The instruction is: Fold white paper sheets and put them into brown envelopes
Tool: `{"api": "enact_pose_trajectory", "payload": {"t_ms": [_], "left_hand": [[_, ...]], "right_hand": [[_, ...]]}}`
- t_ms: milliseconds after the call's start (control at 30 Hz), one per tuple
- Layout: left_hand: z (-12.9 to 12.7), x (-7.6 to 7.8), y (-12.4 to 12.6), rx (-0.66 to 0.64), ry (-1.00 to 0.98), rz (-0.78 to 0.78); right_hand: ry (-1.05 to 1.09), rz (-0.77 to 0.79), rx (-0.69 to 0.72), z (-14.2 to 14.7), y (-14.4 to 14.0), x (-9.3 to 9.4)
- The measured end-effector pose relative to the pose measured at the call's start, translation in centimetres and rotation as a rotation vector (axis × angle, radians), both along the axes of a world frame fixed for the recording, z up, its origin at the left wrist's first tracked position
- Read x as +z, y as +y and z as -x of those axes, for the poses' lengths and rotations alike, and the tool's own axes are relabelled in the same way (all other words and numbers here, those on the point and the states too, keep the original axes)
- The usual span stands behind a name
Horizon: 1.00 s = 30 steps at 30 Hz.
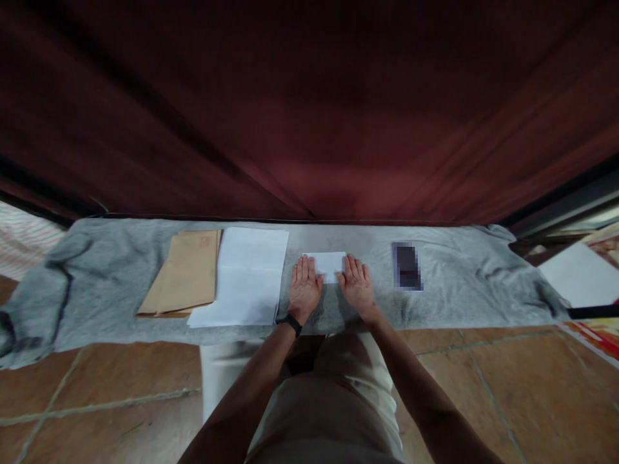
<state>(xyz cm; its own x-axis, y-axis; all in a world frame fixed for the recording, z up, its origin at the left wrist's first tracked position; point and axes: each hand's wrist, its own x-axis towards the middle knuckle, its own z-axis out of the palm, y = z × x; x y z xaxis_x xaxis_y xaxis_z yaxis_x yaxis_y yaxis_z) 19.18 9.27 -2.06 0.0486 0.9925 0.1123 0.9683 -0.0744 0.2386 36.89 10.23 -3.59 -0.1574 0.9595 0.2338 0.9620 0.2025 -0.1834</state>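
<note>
A small folded white paper lies on a grey cloth that covers a low surface. My left hand rests flat on the paper's left edge, fingers together, with a black band at the wrist. On the paper's right edge my right hand presses flat in the same way. Neither hand grips anything. The paper's near part is hidden under my fingers.
A stack of white sheets lies left of my hands, with brown envelopes further left. A dark phone lies to the right. A dark red curtain hangs behind. Tiled floor is below.
</note>
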Motion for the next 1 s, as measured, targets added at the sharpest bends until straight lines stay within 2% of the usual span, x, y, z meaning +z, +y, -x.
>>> {"api": "enact_pose_trajectory", "payload": {"t_ms": [133,233,367,500,867,1000], "left_hand": [[-0.1,0.1,0.0,-0.002,0.009,-0.005],[-0.1,0.0,0.0,-0.002,0.014,-0.008],[0.0,-0.1,0.1,-0.004,0.025,0.000],[0.2,0.0,0.0,-0.010,0.052,0.015],[0.3,0.4,-0.4,0.069,0.024,0.006],[-0.3,0.8,0.4,-0.035,0.001,0.012]], "right_hand": [[0.001,-0.014,-0.033,-0.8,-0.2,0.2],[0.036,-0.028,-0.023,-0.2,0.0,0.8],[0.065,0.010,0.133,2.1,0.2,1.7],[0.036,0.045,0.254,3.9,0.2,1.5],[0.008,-0.003,0.124,3.3,0.1,0.7],[0.011,-0.006,0.126,3.3,0.1,0.6]]}}
